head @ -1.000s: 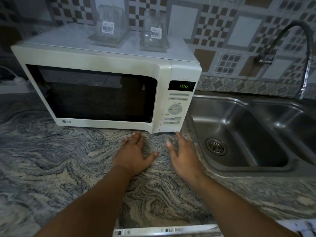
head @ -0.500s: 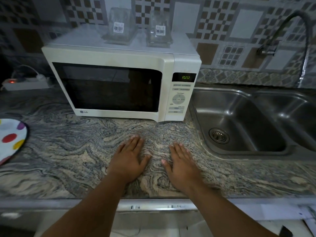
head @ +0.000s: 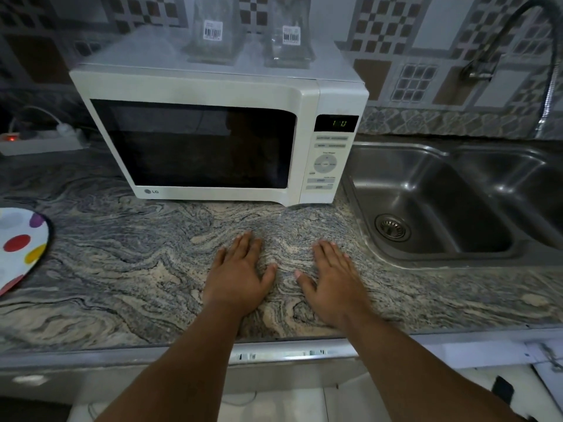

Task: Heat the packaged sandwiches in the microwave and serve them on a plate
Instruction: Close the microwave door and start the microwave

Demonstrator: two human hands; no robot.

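- The left hand (head: pixel 239 277) lies flat on the desk (head: pixel 137 269), palm down, fingers straight and close together, thumb out to the right; it holds nothing.
- The right hand (head: pixel 333 281) lies flat just beside it, also palm down with straight fingers and the thumb pointing left; it too holds nothing. The two thumbs are near each other but apart.
- The microwave (head: pixel 213 138) stands on the far side of the desk, beyond both hands, with its door closed and the window dark. Green digits glow on its display (head: pixel 336 123), too blurred to read surely.
- Two clear plastic packages with barcode labels stand on top of the microwave: the left package (head: pixel 213 32) and the right package (head: pixel 289 35), close together. What is in them cannot be made out.
- A spotted plate (head: pixel 18 248) lies at the left edge of the desk, partly cut off by the frame.
- A steel sink (head: pixel 432 208) sits right of the microwave, with a tap (head: pixel 502 41) above it.
- A power strip (head: pixel 39 141) lies far left.
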